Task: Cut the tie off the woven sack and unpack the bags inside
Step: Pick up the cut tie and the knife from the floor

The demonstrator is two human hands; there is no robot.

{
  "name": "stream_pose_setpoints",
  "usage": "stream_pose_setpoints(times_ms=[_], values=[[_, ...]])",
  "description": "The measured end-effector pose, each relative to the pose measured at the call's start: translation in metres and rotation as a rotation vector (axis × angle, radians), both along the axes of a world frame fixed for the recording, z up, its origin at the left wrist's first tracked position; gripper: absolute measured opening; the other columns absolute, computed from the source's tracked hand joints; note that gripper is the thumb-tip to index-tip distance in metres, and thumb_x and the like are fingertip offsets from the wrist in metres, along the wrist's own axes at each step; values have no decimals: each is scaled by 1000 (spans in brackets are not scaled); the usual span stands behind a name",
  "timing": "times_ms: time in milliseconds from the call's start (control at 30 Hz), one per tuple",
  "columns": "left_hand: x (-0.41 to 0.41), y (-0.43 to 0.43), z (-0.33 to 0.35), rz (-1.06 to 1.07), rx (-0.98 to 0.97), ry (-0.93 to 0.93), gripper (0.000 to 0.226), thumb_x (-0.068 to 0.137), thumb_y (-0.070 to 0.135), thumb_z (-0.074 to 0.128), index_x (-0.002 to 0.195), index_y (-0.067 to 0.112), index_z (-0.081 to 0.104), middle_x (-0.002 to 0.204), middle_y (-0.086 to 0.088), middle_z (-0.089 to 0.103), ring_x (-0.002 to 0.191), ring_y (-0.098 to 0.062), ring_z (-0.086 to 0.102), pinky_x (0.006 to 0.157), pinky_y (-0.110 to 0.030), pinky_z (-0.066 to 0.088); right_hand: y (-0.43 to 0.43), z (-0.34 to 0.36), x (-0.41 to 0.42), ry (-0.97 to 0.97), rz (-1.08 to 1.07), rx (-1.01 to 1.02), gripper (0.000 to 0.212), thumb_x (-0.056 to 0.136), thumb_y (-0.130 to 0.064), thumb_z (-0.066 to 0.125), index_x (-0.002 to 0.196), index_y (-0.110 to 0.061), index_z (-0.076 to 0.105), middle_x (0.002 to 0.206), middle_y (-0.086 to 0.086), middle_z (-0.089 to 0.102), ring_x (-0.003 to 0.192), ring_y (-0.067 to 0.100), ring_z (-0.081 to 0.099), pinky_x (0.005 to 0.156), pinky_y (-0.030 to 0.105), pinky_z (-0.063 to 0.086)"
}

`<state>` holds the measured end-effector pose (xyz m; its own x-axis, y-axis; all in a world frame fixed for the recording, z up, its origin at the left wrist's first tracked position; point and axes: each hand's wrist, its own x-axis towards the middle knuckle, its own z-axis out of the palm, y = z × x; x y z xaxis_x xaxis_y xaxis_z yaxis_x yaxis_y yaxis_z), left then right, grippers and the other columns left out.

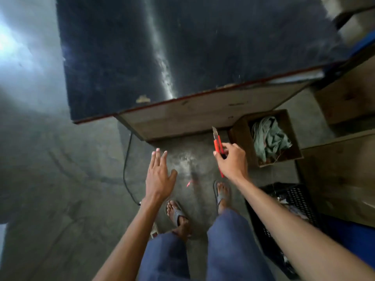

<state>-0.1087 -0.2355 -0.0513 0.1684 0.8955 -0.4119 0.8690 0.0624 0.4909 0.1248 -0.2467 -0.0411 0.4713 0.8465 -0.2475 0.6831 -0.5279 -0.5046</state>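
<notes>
**Blade out, sack nowhere in the shot**

So the right grip (231,161) is pinching a red cutter (217,141) by the middle, fingers curled round it, and the blade looks slid out, pointing far toward the bench (182,47). The left grip (160,177) is released: flat, fingers spread, holding nothing, hovering over the floor (81,199).

What worries me: that's a loose fingertip hold on a bare blade, and right under it are toes in open sandals (177,213). If it slips, it drops straight at the feet. There's also a black cable (126,159) trailing across the floor on the left, easy to snag while walking with a knife out. And the free grip is close enough to the blade that a careless swing could catch it.

The sack itself? Not in view at all, so I can't say where it or its tie is. Everything's blurred, too. A box (241,138) on the right holds a green cloth (269,138) and some bits I can't make out, and the black crate (294,195) nearer is half hidden by the right arm.
</notes>
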Motion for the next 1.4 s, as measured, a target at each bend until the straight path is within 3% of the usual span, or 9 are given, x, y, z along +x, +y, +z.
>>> stream_pose_setpoints(times_ms=[167, 433, 767, 900, 1067, 1233, 1400], values=[[-6, 29, 79, 3, 156, -16, 75, 93, 25, 62, 158, 9, 27, 169, -12, 11, 157, -26, 5, 127, -39, 15, 23, 76, -20, -4, -37, 94, 31, 81, -37, 76, 106, -20, 76, 88, 8, 68, 81, 28, 68, 73, 34, 55], [12, 155, 100, -34, 275, 1, 75, 95, 25, 57, 159, 6, 23, 169, -15, 10, 157, -28, 3, 128, -37, 9, 156, 114, -2, -54, 30, 183, 25, 84, -31, 75, 103, -15, 77, 85, 7, 59, 84, 30, 65, 76, 35, 52], [47, 333, 51, 110, 216, 107, 73, 103, 35, 45, 161, 10, 10, 170, -12, -4, 156, -24, -10, 128, -41, 7, 354, 75, 65, -115, 44, 67, 27, 84, -31, 75, 105, -14, 75, 94, 10, 62, 87, 32, 66, 73, 36, 54], [71, 381, 19, 126, 151, 140, 74, 105, 43, 35, 162, 13, -1, 168, -7, -16, 154, -20, -20, 128, -41, -1, 411, 45, 85, -139, 77, -6, 39, 87, -32, 73, 118, -8, 71, 97, 13, 62, 88, 33, 66, 74, 37, 54], [96, 401, -7, 154, 88, 242, 82, 102, 55, 29, 160, 11, -9, 167, -11, -19, 153, -25, -22, 125, -48, -8, 440, 23, 89, -205, 157, -98, 48, 88, -32, 73, 125, -3, 66, 101, 16, 61, 88, 36, 66, 72, 38, 52], [98, 405, -9, 129, 55, 281, 84, 103, 53, 34, 160, 6, -5, 167, -15, -14, 153, -26, -20, 124, -52, -3, 453, 24, 94, -205, 157, -181, 36, 87, -33, 74, 106, -2, 70, 102, 12, 62, 92, 34, 68, 75, 40, 53], [100, 408, -1, 110, -7, 274, 85, 102, 54, 34, 160, 6, -7, 167, -16, -18, 153, -26, -22, 125, -51, -3, 454, 26, 95, -162, 128, -195, 33, 85, -34, 76, 98, -4, 73, 101, 10, 63, 92, 32, 68, 77, 39, 53]])
